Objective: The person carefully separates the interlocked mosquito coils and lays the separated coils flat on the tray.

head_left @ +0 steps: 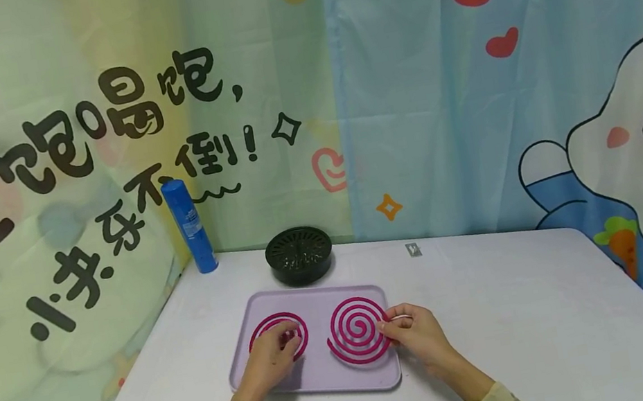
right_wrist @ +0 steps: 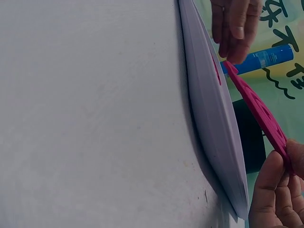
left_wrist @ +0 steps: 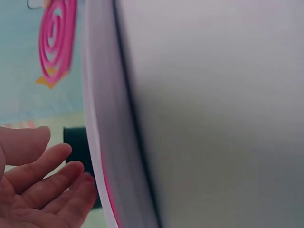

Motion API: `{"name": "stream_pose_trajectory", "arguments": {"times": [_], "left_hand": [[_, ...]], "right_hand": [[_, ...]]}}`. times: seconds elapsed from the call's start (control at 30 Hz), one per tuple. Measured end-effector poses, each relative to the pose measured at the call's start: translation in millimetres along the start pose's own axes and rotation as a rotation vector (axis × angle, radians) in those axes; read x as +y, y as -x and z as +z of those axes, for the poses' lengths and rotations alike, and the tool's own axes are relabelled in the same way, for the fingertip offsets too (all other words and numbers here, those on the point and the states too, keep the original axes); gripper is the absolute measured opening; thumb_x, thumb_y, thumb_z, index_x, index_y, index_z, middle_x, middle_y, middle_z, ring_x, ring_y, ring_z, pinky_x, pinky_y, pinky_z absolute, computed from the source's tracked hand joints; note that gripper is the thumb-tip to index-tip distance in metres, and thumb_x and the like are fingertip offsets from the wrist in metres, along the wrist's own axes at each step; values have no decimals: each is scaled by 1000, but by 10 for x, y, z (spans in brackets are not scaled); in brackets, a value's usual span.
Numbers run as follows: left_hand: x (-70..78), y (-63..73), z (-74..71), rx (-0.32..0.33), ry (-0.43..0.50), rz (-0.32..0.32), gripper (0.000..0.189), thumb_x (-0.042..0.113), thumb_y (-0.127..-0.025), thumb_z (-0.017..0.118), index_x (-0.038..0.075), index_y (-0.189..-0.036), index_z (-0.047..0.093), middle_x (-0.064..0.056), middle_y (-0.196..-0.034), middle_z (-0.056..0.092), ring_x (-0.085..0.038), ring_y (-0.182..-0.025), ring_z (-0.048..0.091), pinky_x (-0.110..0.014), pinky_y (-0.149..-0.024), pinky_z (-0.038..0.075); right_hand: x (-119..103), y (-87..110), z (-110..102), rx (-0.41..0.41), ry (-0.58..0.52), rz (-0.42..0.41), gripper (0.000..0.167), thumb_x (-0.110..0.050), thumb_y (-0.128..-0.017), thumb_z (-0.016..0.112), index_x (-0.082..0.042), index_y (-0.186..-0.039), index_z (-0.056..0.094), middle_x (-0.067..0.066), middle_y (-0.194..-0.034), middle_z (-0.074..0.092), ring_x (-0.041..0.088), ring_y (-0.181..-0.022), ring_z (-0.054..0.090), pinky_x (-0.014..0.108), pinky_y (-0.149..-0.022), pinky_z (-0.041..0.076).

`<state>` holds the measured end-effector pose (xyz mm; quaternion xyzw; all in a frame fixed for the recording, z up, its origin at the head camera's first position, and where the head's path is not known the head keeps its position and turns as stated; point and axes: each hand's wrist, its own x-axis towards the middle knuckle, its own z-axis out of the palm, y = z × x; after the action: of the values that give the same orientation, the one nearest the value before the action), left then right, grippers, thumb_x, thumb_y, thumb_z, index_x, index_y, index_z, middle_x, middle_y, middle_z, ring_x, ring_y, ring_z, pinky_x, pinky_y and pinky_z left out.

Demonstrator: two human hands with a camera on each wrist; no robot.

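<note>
Head view looks down on a lilac tray [head_left: 325, 382] lying flat on a white table [head_left: 535, 314], and everything else is placed from that tray. Two pink spiral coils lie inside it: the left coil [head_left: 268, 326] in its left half and the right coil [head_left: 354, 328] in its right half, apart from each other.

The left hand [head_left: 272, 359] rests on the near part of the left coil, fingers fairly straight and spread loosely over it; nothing is gripped. In the left wrist view the same fingers [left_wrist: 42, 190] show relaxed and slightly bent, just beside the tray's edge [left_wrist: 102, 142], with a strip of pink at that edge.

The right hand [head_left: 418, 334] sits at the tray's right rim and pinches the outer edge of the right coil between thumb and fingertips. The right wrist view shows this plainly: the fingers [right_wrist: 278, 190] clamp the coil's rim [right_wrist: 259, 111], and that side of the coil is raised off the tray floor while its far side stays down near the other hand [right_wrist: 235, 28].

Behind the tray, near its far edge, stands a round black holder with a slotted top [head_left: 299, 254]. Further back and to the left of the tray, a blue spray can [head_left: 189, 225] stands upright at the table's corner, against a cartoon-printed curtain [head_left: 470, 100]. A small grey tag [head_left: 413, 250] lies on the table beyond the tray's far right corner.
</note>
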<state>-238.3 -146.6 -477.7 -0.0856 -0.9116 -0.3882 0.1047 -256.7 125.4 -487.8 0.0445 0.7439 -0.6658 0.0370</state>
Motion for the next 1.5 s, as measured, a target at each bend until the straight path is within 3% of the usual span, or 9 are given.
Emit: {"name": "stream_pose_trajectory", "arguments": {"times": [0.23, 0.4, 0.67, 1.17, 1.5], "left_hand": [[168, -19, 99, -63, 115, 28, 26, 3, -92, 67, -6, -116, 69, -18, -105, 74, -26, -95, 71, -39, -83, 59], [199, -43, 157, -112, 169, 18, 26, 4, -93, 65, -8, -117, 68, -15, -100, 74, -22, -90, 68, -27, -76, 56], [197, -54, 206, -122, 178, -2, 24, 6, -93, 67, -4, -115, 71, -10, -95, 74, -14, -83, 64, -23, -70, 52], [200, -42, 209, -138, 218, -33, 25, 7, -95, 66, -6, -115, 70, -15, -101, 75, -19, -87, 69, -24, -70, 54], [167, -35, 237, -150, 171, -36, 25, 8, -94, 67, -9, -112, 70, -15, -99, 75, -22, -88, 70, -33, -75, 57]], "right_hand": [[-23, 21, 62, 4, 5, -19, 27, -7, -88, 77, 7, -106, 62, 6, -77, 69, 15, -68, 62, 24, -60, 57], [-16, 5, 105, -1, 11, -20, 26, -7, -88, 77, 5, -105, 63, 6, -77, 70, 15, -70, 63, 24, -62, 58], [-23, -16, 134, -12, 8, -41, 21, -4, -89, 75, 5, -103, 63, 6, -76, 70, 15, -69, 64, 24, -61, 58], [-12, -36, 180, -3, 40, -64, 24, -5, -88, 77, 7, -104, 64, 6, -76, 70, 13, -68, 63, 27, -61, 60], [-3, -26, 199, 11, 179, -124, 19, 1, -90, 72, 6, -107, 70, 11, -89, 68, 14, -73, 65, 25, -65, 60]]}}
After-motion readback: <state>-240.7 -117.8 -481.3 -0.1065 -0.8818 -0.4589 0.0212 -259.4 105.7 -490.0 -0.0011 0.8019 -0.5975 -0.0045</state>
